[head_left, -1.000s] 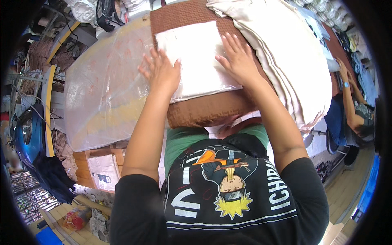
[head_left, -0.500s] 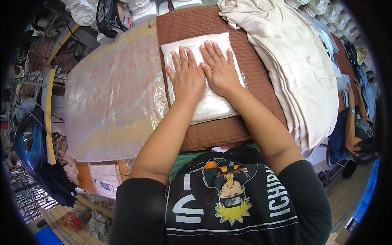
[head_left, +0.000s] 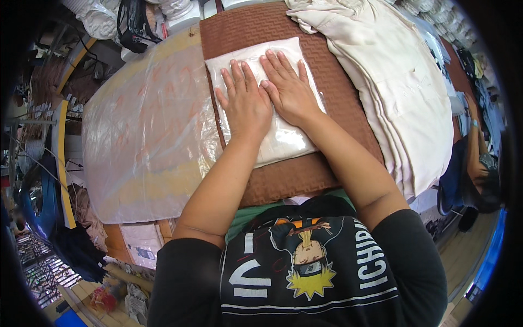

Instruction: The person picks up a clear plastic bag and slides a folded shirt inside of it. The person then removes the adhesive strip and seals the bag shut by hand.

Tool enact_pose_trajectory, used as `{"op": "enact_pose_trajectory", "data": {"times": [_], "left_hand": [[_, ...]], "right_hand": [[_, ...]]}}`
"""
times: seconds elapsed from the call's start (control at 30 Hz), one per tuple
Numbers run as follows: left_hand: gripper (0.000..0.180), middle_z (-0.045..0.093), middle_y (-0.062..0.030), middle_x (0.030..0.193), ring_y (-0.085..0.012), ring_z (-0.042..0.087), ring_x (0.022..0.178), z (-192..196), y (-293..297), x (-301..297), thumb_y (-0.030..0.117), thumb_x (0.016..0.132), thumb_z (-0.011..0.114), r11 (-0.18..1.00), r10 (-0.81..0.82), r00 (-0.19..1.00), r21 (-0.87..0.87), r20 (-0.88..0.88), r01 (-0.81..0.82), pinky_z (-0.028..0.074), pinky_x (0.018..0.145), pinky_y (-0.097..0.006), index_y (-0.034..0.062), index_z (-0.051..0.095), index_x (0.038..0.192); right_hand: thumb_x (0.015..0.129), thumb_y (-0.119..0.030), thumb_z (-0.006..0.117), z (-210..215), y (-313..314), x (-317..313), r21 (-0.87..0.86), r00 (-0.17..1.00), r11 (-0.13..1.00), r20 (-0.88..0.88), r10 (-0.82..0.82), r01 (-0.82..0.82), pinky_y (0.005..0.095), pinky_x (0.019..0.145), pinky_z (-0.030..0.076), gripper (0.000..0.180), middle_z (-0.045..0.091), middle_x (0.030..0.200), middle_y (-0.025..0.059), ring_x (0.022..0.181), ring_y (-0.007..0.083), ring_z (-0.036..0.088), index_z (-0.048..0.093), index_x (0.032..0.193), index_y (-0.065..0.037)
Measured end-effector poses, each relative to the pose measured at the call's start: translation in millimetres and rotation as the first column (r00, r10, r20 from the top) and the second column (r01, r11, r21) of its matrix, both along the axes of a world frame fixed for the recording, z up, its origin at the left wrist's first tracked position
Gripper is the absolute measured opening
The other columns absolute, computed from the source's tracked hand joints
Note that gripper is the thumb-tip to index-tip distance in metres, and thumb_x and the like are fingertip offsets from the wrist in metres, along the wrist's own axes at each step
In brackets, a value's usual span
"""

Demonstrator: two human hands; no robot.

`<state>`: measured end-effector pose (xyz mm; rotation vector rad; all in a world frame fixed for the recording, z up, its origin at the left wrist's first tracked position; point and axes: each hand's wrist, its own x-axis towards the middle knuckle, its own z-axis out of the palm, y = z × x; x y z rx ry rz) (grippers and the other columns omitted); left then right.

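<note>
A folded cream garment in a clear plastic bag (head_left: 278, 147) lies flat on a brown textured cloth (head_left: 348, 103). Both my palms rest on top of it. My left hand (head_left: 246, 103) has its fingers spread toward the far edge of the package. Beside it, my right hand (head_left: 291, 90) lies flat with fingers stretched out and its thumb touching or nearly touching the left hand. Neither hand grips anything. Under my hands part of the package is hidden.
A large clear plastic sheet (head_left: 147, 125) covers the table's left side. Cream garments (head_left: 397, 103) are stacked at the right. Another bagged item (head_left: 140, 242) sits below the table's left edge. Dark clothing hangs at far left. At far right, another person's arm (head_left: 474, 128) reaches over a table.
The view has shifted slightly. My hands stay flat on the bagged garment, with hardly any movement against it. The other person's arm at far right has moved a little.
</note>
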<state>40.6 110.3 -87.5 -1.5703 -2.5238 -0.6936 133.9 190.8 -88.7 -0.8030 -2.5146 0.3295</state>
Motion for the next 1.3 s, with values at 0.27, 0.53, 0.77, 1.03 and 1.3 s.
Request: {"op": "enact_pose_trajectory", "data": {"times": [0.27, 0.53, 0.77, 1.03, 1.3], "left_hand": [[0.06, 0.017, -0.0181, 0.15, -0.0371, 0.008, 0.14, 56, -4, -23, 0.037, 0.096, 0.035, 0.99, -0.1, 0.986, -0.086, 0.134, 0.112, 0.007, 0.109, -0.059, -0.003, 0.026, 0.141], [0.059, 0.017, -0.0175, 0.151, -0.0348, 0.01, 0.14, -5, -4, -8, 0.033, 0.095, 0.037, 0.995, -0.096, 0.994, -0.011, -0.054, 0.096, 0.007, 0.11, -0.055, -0.0027, 0.026, 0.141], [0.058, 0.017, -0.0163, 0.151, -0.0327, 0.012, 0.14, -5, -3, -8, 0.034, 0.096, 0.033, 0.996, -0.078, 0.992, -0.049, -0.102, 0.073, 0.008, 0.11, -0.053, -0.0009, 0.024, 0.142], [0.057, 0.021, -0.0162, 0.15, -0.0329, 0.013, 0.14, -4, -3, -5, 0.033, 0.096, 0.033, 0.997, -0.069, 0.988, -0.046, -0.137, 0.063, 0.008, 0.11, -0.055, -0.0021, 0.028, 0.14], [0.058, 0.02, -0.0159, 0.15, -0.0329, 0.013, 0.14, -7, -3, -5, 0.033, 0.096, 0.033, 0.997, -0.062, 0.985, -0.057, -0.158, 0.054, 0.008, 0.11, -0.055, -0.0023, 0.027, 0.141]], "right_hand": [[0.096, -0.034, 0.04, 39, 33, 24, -0.083, 0.991, 0.991, -0.091, 0.097, -0.104, 0.0504, 0.111, 0.014, 0.054, 0.029, 0.147, 0.0141, 0.139, 0.0281, 0.021, 0.032, 0.14, -0.005], [0.097, -0.034, 0.031, -6, 4, 11, 0.137, 0.992, 0.991, 0.123, -0.018, 0.001, 0.0472, 0.112, 0.013, 0.052, 0.025, 0.15, 0.008, 0.139, 0.0222, 0.02, 0.029, 0.142, -0.008], [0.096, -0.034, 0.032, -9, 5, 11, 0.17, 0.994, 0.985, 0.109, -0.031, 0.012, 0.047, 0.112, 0.014, 0.051, 0.031, 0.147, 0.0083, 0.138, 0.0211, 0.024, 0.035, 0.14, -0.008], [0.096, -0.032, 0.032, -8, 4, 10, 0.153, 0.993, 0.988, 0.115, -0.03, 0.012, 0.0472, 0.111, 0.015, 0.05, 0.033, 0.146, 0.0079, 0.137, 0.0207, 0.026, 0.036, 0.139, -0.008], [0.096, -0.031, 0.034, -11, 4, 10, 0.15, 0.995, 0.989, 0.101, -0.025, 0.01, 0.0481, 0.111, 0.014, 0.05, 0.033, 0.146, 0.0084, 0.137, 0.0217, 0.026, 0.035, 0.14, -0.008]]}}
